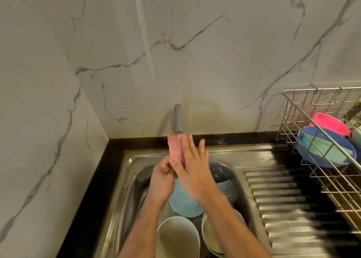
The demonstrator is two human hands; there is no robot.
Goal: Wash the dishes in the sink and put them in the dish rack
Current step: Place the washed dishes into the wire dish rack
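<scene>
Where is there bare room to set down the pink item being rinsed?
The ridged drainboard between the sink and the dish rack is bare. The rack's near part looks free; its far end holds a blue bowl and pink bowl. The sink is crowded.

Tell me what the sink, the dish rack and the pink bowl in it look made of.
Sink: stainless steel by its look, with a brushed grey sheen and reflections. Dish rack: thin metal wire, shiny and silvery, possibly plated. Pink bowl: probably plastic, going by its bright, even colour and matte surface.

veined marble wall [195, 62], black countertop [93, 189]
</scene>
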